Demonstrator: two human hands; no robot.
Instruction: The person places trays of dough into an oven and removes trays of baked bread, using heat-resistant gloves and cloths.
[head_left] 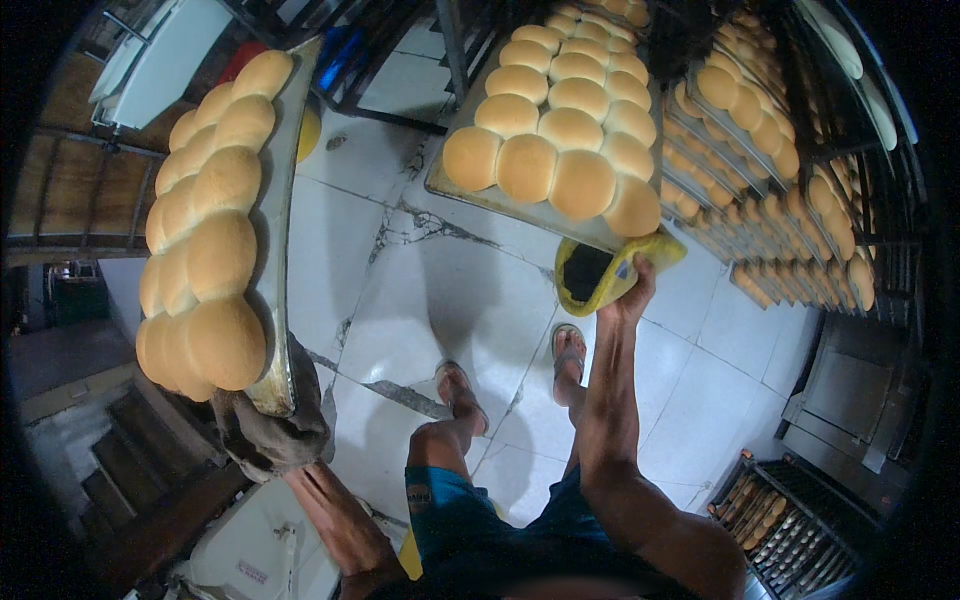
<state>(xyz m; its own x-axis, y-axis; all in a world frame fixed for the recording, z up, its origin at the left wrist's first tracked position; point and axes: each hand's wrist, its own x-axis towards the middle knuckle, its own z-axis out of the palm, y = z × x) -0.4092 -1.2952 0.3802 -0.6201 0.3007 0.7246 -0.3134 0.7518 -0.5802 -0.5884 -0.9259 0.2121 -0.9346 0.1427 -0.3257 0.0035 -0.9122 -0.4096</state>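
On the left, a metal baking tray (284, 215) bears rows of golden buns (215, 220) pressed against each other. My left hand (272, 435), wrapped in a grey-brown cloth mitt, grips its near end; the mitt hides the fingers. A second metal tray (520, 208), loaded with similar round buns (575, 125), extends away from me at the upper middle. Its near right corner is in my right hand (630, 292), closed over a folded yellow cloth pad (665, 252) with a dark opening. The fingertips under the pad are hidden.
To the right, a tall rack (870, 210) holds several bun trays. A lower rack (790, 530) of baked goods stands at bottom right. Dark metal framing (452, 60) rises beyond the trays. Cracked white tiles (420, 290) lie underfoot, and a white appliance (255, 550) sits lower left.
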